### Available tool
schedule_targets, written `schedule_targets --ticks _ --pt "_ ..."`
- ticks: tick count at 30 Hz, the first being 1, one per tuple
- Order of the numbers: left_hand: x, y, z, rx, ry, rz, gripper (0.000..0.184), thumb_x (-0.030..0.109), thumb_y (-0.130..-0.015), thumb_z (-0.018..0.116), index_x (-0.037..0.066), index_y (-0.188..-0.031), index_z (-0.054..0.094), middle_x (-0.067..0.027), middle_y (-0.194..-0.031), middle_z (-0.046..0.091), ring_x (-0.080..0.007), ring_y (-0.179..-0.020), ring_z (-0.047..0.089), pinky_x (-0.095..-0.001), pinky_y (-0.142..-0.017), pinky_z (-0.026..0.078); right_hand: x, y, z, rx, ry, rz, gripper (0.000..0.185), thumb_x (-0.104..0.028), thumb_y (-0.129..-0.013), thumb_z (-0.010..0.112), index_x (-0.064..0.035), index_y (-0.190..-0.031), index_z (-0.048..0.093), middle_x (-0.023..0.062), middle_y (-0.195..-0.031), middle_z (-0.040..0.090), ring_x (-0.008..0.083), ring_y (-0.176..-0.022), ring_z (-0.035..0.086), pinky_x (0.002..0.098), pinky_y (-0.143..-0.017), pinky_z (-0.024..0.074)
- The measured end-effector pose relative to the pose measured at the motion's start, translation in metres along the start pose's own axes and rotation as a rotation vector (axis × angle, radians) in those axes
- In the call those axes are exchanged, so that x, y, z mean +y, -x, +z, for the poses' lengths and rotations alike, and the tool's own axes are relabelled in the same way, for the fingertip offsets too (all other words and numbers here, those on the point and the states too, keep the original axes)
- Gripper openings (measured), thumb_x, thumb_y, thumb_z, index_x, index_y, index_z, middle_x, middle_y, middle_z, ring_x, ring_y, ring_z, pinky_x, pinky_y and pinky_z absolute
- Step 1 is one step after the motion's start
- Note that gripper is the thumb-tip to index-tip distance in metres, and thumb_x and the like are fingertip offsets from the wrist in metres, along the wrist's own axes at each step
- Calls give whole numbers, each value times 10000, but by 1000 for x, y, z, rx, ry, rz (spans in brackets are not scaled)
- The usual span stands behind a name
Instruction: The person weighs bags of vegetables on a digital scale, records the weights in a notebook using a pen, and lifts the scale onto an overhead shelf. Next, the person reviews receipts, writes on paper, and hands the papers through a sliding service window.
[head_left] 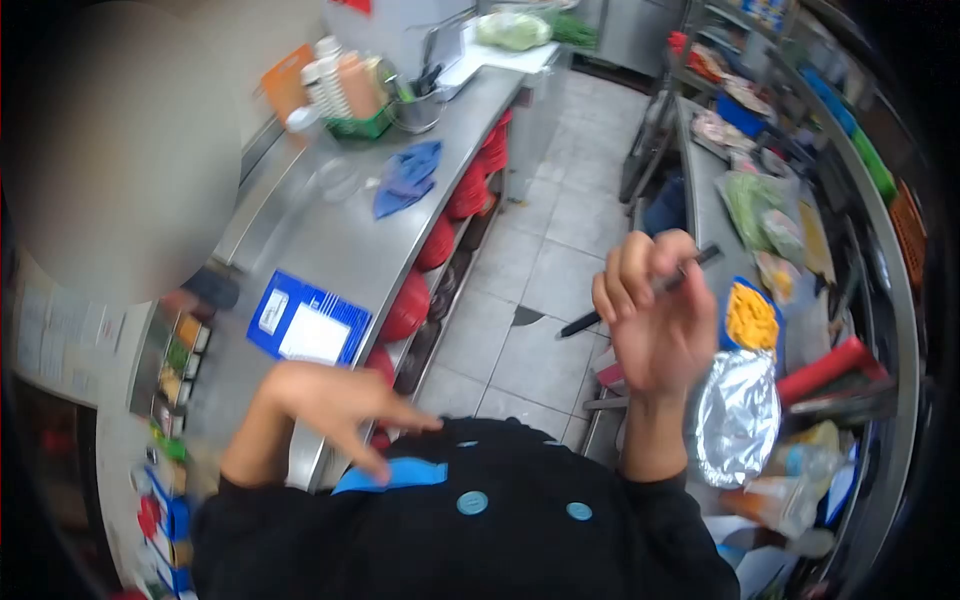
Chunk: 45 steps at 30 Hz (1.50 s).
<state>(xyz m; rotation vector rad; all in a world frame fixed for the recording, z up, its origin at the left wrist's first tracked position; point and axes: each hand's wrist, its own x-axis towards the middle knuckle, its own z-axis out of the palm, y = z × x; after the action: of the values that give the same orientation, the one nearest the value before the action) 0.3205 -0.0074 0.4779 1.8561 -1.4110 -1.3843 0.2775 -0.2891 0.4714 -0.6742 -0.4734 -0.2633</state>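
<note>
My right hand (660,320) is raised in front of me, fingers curled around a dark pen (579,325). One end of the pen points down to the left, and the other sticks out past my fingers on the right. Close to the chest of my black jacket (590,555) is my left hand (345,400), its fingers stretched and apart, with nothing seen in it. Its fingertips are by the jacket's light blue trim (400,474); whether they touch it I cannot tell. A blue packet with a white label (315,320) lies on the steel counter beyond that hand.
On the left steel counter (330,230) are a blue cloth (408,178) and a green basket (360,125) of bottles. Red bowls (408,305) sit on the shelf below. At right stand a foil-covered tray (738,415) and a blue container of yellow food (750,318). A tiled aisle (500,300) runs between.
</note>
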Motion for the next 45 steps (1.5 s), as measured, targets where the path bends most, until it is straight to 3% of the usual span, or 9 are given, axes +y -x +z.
schedule_targets --ticks 8,13,15,20,25,30,39,43,45 --pt "2 -19 -57 227 -58 -19 456 220 -754 682 -13 -1130 571 -155 -952 654 -234 -814 634 -318 -725 496 23 -2 36 -663 -12 218 342 -404 -852 550 -66 -804 568 99 -726 515 204 -617 471 334 -565 400" --pt "-154 58 -29 1489 -15 -631 546 329 -754 698 -21 -1149 557 -188 -1078 615 -291 -960 606 -347 -827 479 43 -18 10 -261 270 66 665 -665 -857 282 -93 -535 392 8 -505 320 138 -497 256 299 -491 195" --pt "-247 91 31 1326 -109 -1360 647 343 -721 712 -25 -1211 501 -236 -1176 529 -366 -1117 490 -394 -935 412 60 -23 -8 -118 168 171 605 -526 -865 292 -64 -485 381 43 -451 337 143 -456 261 303 -459 196" --pt "-329 90 133 1500 56 -1401 827 351 -593 786 -56 -1222 436 -259 -1201 480 -397 -1195 386 -409 -1003 330 139 -40 -7 3 9 421 537 -449 -869 297 -60 -506 372 32 -458 304 133 -464 255 293 -461 189" --pt "-336 98 132 1626 463 -1071 639 267 -540 827 -18 -1046 561 -186 -995 612 -295 -965 580 -372 -841 465 230 -36 -2 -320 382 586 369 -353 -848 551 -21 -688 534 48 -618 439 109 -536 377 251 -504 305" --pt "-239 81 126 1913 1252 -290 274 90 -814 618 68 -1031 451 -129 -1031 574 -250 -890 618 -408 -628 543 304 8 20 -1084 1082 107 271 -82 -645 745 -64 -877 605 72 -810 516 199 -704 552 316 -571 469" --pt "-145 97 261 2176 1413 -279 406 238 -894 526 100 -1216 321 -130 -1111 541 -246 -983 603 -410 -674 556 326 72 97 -1682 721 -250 260 -28 -627 635 -60 -885 628 60 -798 557 215 -774 570 331 -582 498" --pt "-105 86 329 2369 1545 55 431 338 -939 422 117 -1289 302 -121 -1205 521 -237 -1096 545 -418 -819 505 317 118 165 -1733 570 -96 149 4 -627 644 -44 -765 671 54 -705 600 222 -690 584 330 -577 483" --pt "-97 85 371 2290 1753 737 505 386 -940 409 119 -1353 296 -128 -1286 476 -258 -1129 526 -421 -882 482 321 150 196 -1755 507 -26 155 19 -613 642 -51 -749 667 59 -696 603 227 -678 584 342 -575 480"
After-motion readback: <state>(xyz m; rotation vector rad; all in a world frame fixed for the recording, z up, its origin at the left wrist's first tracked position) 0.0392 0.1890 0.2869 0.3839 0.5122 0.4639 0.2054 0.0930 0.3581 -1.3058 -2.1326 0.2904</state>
